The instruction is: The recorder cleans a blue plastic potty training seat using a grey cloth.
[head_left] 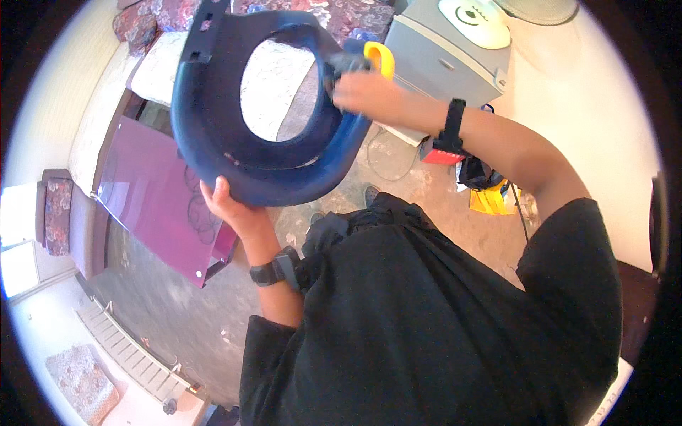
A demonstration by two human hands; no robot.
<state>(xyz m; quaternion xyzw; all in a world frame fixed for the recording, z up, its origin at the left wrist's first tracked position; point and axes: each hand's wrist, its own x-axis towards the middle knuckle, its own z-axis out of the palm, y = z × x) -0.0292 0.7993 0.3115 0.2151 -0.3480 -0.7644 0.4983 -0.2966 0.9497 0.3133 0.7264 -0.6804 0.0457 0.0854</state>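
A large dark blue plastic shell [266, 183] with an oval opening is held up in front of me, its hollow side facing me. My left hand [229, 207] grips its lower left rim, thumb up against the edge. At the right side of the opening, my right hand [359, 93] has its fingers curled around a dark grey part [346, 64], blurred; whether this part is fixed to the shell I cannot tell. A yellow plastic loop [381, 58] stands out just beyond that hand. Both wrists wear black bands.
A purple glass-topped table [154, 197] stands to the left, by a cushioned seat [160, 69]. A grey cabinet [442, 53] is at the upper right, with a yellow bag [493, 199] on the floor below. A white rack [133, 351] lies at the lower left.
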